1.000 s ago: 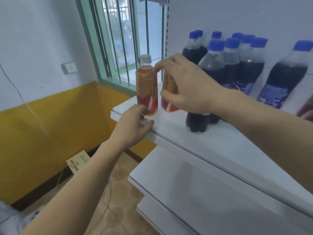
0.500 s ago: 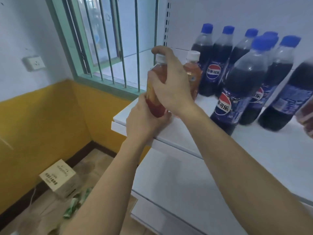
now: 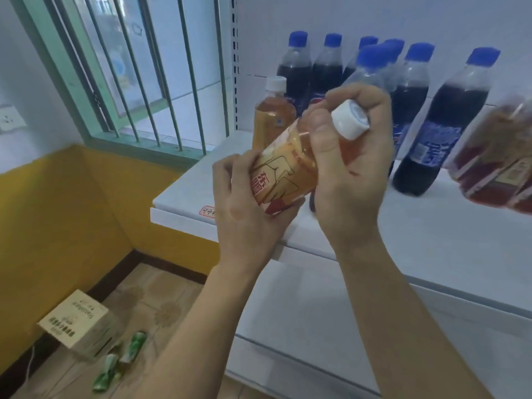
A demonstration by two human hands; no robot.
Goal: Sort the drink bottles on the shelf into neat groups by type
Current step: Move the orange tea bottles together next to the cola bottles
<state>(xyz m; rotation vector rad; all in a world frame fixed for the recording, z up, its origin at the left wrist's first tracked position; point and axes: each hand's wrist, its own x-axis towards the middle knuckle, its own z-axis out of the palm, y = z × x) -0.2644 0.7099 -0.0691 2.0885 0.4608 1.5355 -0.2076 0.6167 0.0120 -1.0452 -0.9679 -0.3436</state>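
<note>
- A white shelf (image 3: 431,240) carries a cluster of blue-capped cola bottles (image 3: 457,122) at the back.
- Both hands hold one orange tea bottle (image 3: 288,171), tilted above the shelf's front edge: left hand (image 3: 247,214) grips its base, right hand (image 3: 351,168) wraps its neck.
- A second tea bottle (image 3: 272,116) stands upright behind.
- Blurred reddish bottles (image 3: 495,162), possibly tea, sit far right.

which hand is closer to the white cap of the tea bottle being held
Right. The right hand curls round the neck beside the white cap; the left hand grips the tea bottle at its base.
</note>
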